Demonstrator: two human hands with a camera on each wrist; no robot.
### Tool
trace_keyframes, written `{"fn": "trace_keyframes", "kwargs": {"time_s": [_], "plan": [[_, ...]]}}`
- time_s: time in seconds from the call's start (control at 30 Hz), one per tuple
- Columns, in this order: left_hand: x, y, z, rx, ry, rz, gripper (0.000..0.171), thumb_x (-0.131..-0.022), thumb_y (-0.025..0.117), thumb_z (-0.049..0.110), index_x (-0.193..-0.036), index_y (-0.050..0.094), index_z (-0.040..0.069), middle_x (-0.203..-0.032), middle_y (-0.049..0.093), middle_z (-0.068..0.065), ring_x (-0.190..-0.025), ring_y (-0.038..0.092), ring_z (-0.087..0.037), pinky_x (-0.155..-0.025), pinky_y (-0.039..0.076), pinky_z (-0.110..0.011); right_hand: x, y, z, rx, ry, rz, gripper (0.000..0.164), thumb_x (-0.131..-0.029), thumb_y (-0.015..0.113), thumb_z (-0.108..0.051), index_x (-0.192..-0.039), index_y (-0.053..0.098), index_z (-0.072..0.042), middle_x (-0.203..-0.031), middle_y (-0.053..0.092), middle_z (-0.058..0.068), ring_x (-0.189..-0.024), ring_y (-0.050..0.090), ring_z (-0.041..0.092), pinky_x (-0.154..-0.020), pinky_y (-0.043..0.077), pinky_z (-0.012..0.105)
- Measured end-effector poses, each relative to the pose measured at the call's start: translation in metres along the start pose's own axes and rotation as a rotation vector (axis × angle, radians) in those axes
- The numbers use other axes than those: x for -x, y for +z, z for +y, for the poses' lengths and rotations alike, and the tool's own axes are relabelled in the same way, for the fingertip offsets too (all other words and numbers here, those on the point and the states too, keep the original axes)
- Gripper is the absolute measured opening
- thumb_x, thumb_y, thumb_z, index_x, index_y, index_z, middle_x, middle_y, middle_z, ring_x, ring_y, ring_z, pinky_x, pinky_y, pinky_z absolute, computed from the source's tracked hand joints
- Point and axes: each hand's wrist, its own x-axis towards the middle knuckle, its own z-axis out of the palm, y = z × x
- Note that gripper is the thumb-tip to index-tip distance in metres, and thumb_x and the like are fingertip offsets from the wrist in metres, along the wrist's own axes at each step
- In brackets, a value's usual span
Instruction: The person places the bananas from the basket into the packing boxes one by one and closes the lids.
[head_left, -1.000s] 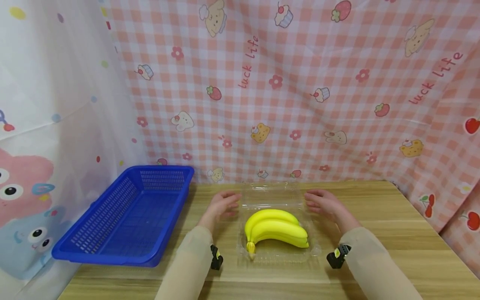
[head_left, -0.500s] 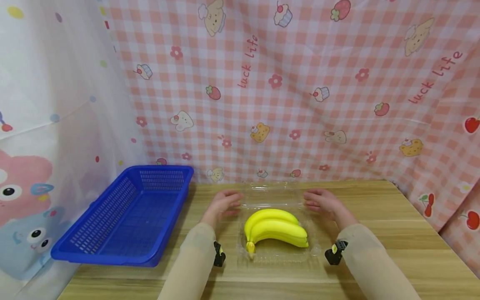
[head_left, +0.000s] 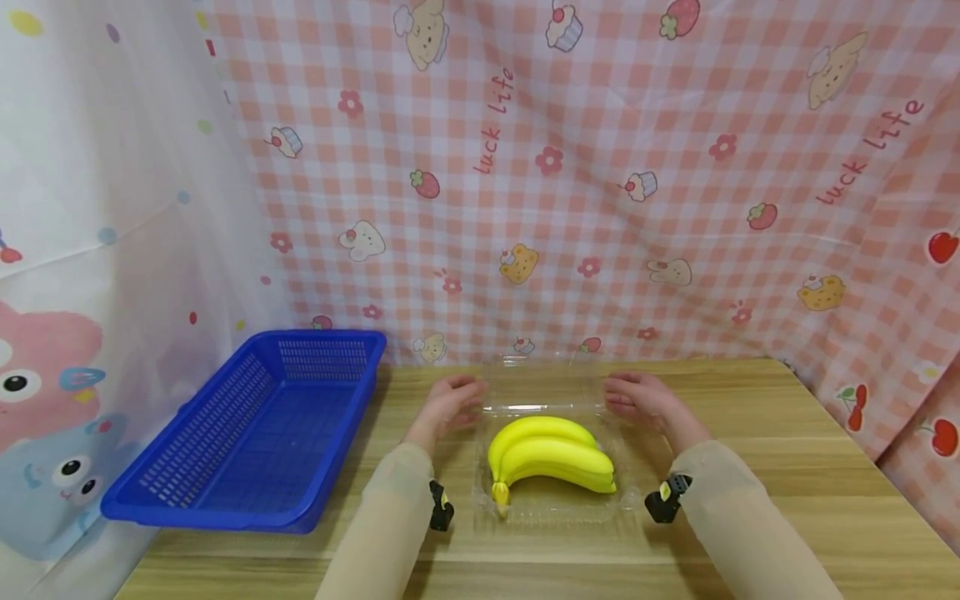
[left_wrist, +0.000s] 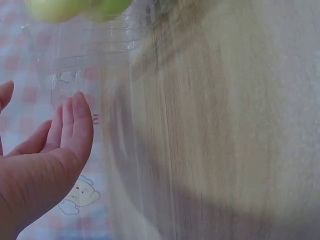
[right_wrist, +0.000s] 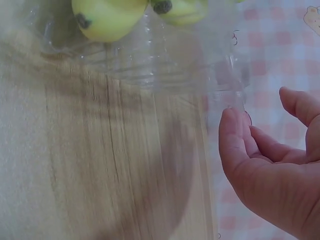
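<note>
A bunch of yellow bananas [head_left: 551,454] lies in the base of a clear plastic clamshell box [head_left: 558,512] on the table. The box's transparent lid [head_left: 543,385] is open, extending behind the bananas. My left hand [head_left: 447,407] is at the lid's left side, its fairly straight fingertips against or very near the edge. Opposite it, my right hand [head_left: 648,404] reaches the lid's right side in the same way. Both wrist views show the thumb apart from the fingers, and neither hand wraps round the lid. Exact contact is hard to see through the clear plastic.
A blue plastic basket [head_left: 277,450] with perforated sides stands on the left of the wooden table [head_left: 757,433]. Behind the table hangs a pink checked cloth [head_left: 570,217], and a white patterned curtain [head_left: 150,250] hangs on the left.
Both hands have come slightly inward and farther back, toward the lid's sides. The lid's far edge appears a little higher. Bananas and basket stay in place.
</note>
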Motion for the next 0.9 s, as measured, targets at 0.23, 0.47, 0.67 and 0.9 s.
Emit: {"fn": "trace_keyframes", "kwargs": {"time_s": [0.23,0.47,0.67,0.9], "plan": [[-0.003,0.001,0.002,0.019,0.074,0.027,0.053,-0.095,0.062,0.005,-0.141,0.043,-0.010,-0.127,0.052,-0.021,-0.114,0.054,-0.038,-0.091,0.054,-0.046,-0.002,0.002,-0.002,0.012,-0.058,0.016,0.061,-0.103,0.049,-0.010,-0.147,0.019,0.019,-0.116,0.057,0.013,-0.088,0.064,0.008,-0.089,0.054,0.028],[-0.005,0.000,0.010,-0.008,0.166,0.061,0.046,-0.093,0.064,-0.001,-0.137,0.053,-0.004,-0.106,0.055,-0.010,-0.093,0.060,-0.021,-0.084,0.058,-0.044,0.000,0.003,-0.006,0.026,-0.141,0.026,0.058,-0.102,0.050,-0.006,-0.149,0.021,0.012,-0.106,0.049,0.006,-0.089,0.059,0.008,-0.085,0.055,0.026],[-0.002,0.001,0.014,-0.034,0.219,0.069,0.043,-0.091,0.065,-0.003,-0.133,0.056,-0.005,-0.099,0.058,-0.009,-0.084,0.060,-0.017,-0.079,0.059,-0.045,0.001,0.005,-0.008,0.055,-0.173,0.053,0.053,-0.102,0.049,-0.004,-0.148,0.026,0.009,-0.103,0.046,0.006,-0.087,0.058,0.009,-0.080,0.056,0.025],[0.000,-0.001,0.014,-0.038,0.290,0.071,0.041,-0.091,0.064,-0.007,-0.131,0.057,-0.006,-0.094,0.059,-0.006,-0.077,0.061,-0.013,-0.081,0.057,-0.052,0.002,0.005,-0.009,0.078,-0.209,0.078,0.049,-0.102,0.051,-0.007,-0.144,0.029,0.008,-0.101,0.047,0.005,-0.087,0.059,0.011,-0.079,0.056,0.026]]}}
